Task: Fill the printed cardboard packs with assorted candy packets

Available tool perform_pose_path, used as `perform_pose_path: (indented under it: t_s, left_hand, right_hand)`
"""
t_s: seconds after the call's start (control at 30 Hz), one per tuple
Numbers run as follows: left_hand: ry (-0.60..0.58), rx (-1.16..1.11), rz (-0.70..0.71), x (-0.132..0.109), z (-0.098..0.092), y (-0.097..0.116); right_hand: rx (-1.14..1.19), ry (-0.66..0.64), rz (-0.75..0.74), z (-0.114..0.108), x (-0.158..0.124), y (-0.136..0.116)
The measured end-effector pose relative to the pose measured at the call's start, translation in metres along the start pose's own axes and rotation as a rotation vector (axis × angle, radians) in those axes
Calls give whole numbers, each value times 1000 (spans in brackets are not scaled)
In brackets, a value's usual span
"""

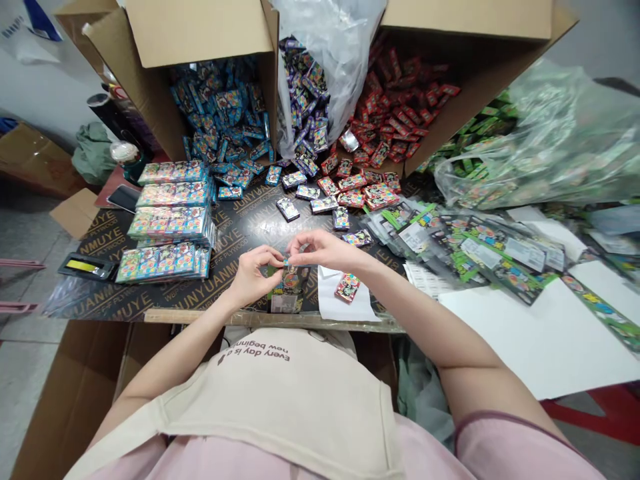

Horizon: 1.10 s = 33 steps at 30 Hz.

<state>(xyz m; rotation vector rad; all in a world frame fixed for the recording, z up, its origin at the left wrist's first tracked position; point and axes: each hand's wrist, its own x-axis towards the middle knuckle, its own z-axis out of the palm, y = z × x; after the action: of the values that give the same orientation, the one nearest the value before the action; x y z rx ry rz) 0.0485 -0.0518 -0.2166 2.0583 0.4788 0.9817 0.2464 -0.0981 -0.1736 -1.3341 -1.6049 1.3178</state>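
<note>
A clear plastic bag with black and green print hangs upright at the table's front edge, a white label near its bottom. My left hand is closed, pinching the bag's upper left side. My right hand is closed at the bag's mouth, fingertips on a small blue box that is mostly hidden by the fingers. Right of the bag, a small red box lies on a white sheet of paper. Loose purple boxes and red boxes lie beyond my hands.
Stacked filled packs stand at left beside a black tray. Behind are a carton of blue boxes, a plastic bag of purple ones and a carton of red ones. Flat printed bags spread at right.
</note>
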Motion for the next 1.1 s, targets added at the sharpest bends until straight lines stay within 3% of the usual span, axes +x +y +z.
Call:
perform_pose_path:
  t_s: [0.17,0.37,0.43,0.53,0.63,0.73,0.83,0.9,1.0,1.1]
  left_hand:
    - [16,13,34,-2,2,1]
    - [84,40,25,-3,7,-1]
    - [108,19,-39,-5,11,-5]
    - [146,-137,-259,-15,22,-13]
    - [63,-333,-408,-32,25,-13]
    - [6,-195,-268,-48,2,7]
    - [48,194,92,-58,-43,32]
    - [116,515,201,-64,-76,33]
    - [161,891,63,-73,-113,2]
    - [100,1028,-207,-85,-131,-45]
  right_hand:
    - [-41,-73,48,6,9,0]
    - [-4,-6,75,9,12,12]
    - [82,61,81,13,12,17]
    - [230,204,82,23,7,22]
    - [344,291,111,28,-2,24]
    - [421,435,128,21,-9,36]
    - [400,592,120,11,-10,57]
    - [359,614,139,10,-9,70]
    - [281,554,148,17,-7,80]
    - [209,478,118,26,-5,80]
